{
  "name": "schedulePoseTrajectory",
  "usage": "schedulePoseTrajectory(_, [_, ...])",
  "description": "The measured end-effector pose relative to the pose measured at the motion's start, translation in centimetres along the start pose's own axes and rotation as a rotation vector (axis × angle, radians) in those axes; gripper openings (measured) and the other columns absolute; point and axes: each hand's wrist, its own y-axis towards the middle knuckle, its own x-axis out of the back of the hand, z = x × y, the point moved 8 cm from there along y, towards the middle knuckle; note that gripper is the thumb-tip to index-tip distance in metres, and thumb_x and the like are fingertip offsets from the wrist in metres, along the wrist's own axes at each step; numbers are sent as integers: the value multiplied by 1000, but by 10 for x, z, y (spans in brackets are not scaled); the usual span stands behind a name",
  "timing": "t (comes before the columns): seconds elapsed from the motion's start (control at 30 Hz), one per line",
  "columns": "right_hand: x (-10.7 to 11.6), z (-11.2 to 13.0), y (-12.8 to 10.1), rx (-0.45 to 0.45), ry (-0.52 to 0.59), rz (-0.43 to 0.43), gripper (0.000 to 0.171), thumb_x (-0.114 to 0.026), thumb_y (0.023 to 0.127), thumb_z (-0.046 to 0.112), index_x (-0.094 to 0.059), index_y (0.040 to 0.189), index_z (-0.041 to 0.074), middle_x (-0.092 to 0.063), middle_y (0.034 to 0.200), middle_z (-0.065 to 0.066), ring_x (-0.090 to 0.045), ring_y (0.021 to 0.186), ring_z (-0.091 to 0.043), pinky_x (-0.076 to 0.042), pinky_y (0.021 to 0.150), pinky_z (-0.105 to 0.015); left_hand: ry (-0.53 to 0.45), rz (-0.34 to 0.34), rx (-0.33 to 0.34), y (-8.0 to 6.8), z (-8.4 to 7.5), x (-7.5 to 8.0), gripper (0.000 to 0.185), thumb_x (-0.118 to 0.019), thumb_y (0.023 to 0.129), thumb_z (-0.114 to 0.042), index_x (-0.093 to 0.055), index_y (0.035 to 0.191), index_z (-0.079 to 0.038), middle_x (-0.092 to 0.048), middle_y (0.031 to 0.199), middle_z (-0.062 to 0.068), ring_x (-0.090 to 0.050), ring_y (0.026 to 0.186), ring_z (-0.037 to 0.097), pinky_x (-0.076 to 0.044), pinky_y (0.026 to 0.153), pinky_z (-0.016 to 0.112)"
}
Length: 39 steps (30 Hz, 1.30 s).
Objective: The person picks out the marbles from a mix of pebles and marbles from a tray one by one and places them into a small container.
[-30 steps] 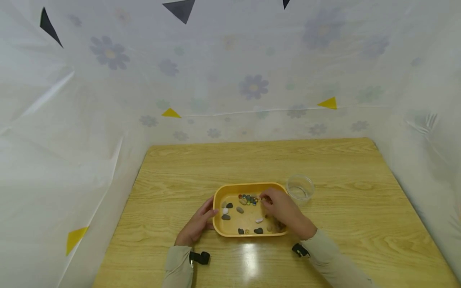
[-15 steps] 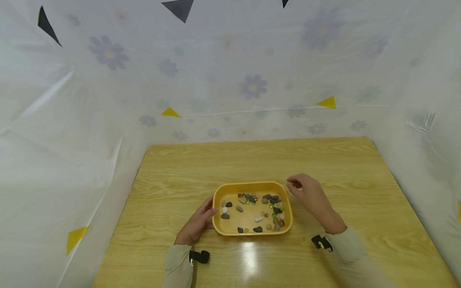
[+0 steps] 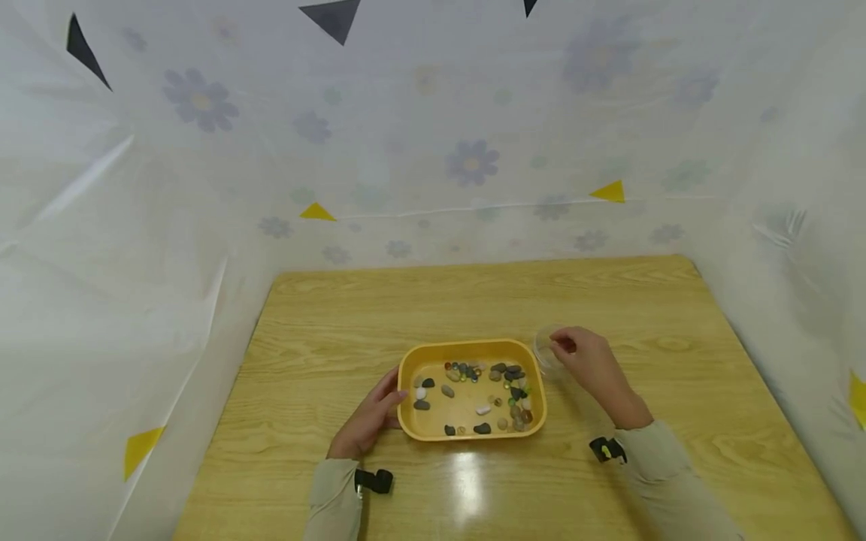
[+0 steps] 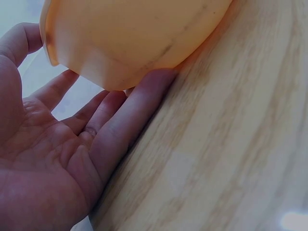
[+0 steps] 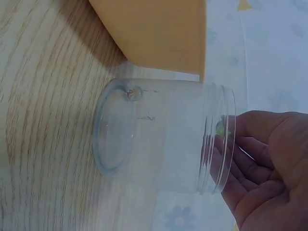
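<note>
A yellow-orange plastic tray (image 3: 473,436) stands on the table in the head view, with stones and glass marbles in it. My left hand (image 3: 368,417) grips its left end, thumb over the rim; in the left wrist view the fingers (image 4: 139,106) lie along the tray's outer wall (image 4: 144,43), low by the tabletop. Beyond the tray's right end is a clear jar (image 3: 543,352), partly covered by my right hand (image 3: 595,368). The right wrist view shows that hand's fingertips inside the jar's mouth, pinching a green marble (image 5: 221,129). Another marble (image 5: 134,93) is low inside the jar.
Dark stones (image 3: 482,428) lie along the tray's near side, and a cluster of marbles (image 3: 463,370) sits toward its far side. A white stone (image 3: 421,393) is near the left end. The wooden table (image 3: 379,300) meets pale flowered sheeting (image 3: 406,150) at the back.
My right hand has moved from inside the tray rightward to the clear jar, its fingertips now at the mouth. The left hand keeps its hold on the tray.
</note>
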Motion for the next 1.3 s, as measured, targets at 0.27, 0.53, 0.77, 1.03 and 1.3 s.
schedulePoseTrajectory(0.27, [-9, 1, 4, 14, -27, 13, 15, -62, 88, 8, -67, 99, -1, -64, 90, -11, -59, 80, -23, -53, 68, -40, -11, -5, 0, 0, 0, 0, 57, -49, 98, -19, -23, 149, -23, -22, 150, 12, -54, 108, 39, -53, 76, 50])
schedulePoseTrajectory(0.53, [-18, 7, 7, 106, -58, -58, 12, -65, 86, 5, -66, 96, -1, -63, 92, -13, -59, 81, -24, -53, 69, -40, 3, -37, -20, -1, -3, 2, 57, -50, 97, -19, -25, 148, -21, -22, 150, 12, -54, 108, 38, -53, 76, 48])
schedulePoseTrajectory(0.77, [-21, 2, 8, 62, -78, -25, 13, -64, 86, 7, -67, 97, -1, -62, 92, -14, -59, 82, -25, -53, 69, -41, -9, -34, -11, 0, -1, 1, 57, -52, 96, -21, -27, 148, -22, -23, 151, 7, -53, 110, 37, -53, 77, 50])
schedulePoseTrajectory(1.03, [-27, 1, 8, 30, -71, 28, 15, -62, 88, 7, -66, 100, -2, -63, 94, -14, -59, 84, -25, -53, 70, -41, -7, -11, -17, -3, 2, 0, 55, -47, 99, -19, -23, 148, -21, -22, 151, 9, -54, 108, 40, -53, 76, 50])
schedulePoseTrajectory(1.3, [-27, 3, 10, 27, -74, 26, 15, -63, 88, 7, -66, 100, -2, -63, 95, -14, -59, 84, -26, -53, 71, -42, -25, -11, -12, -2, 4, 1, 57, -48, 98, -19, -22, 149, -21, -18, 152, 11, -53, 109, 38, -53, 77, 49])
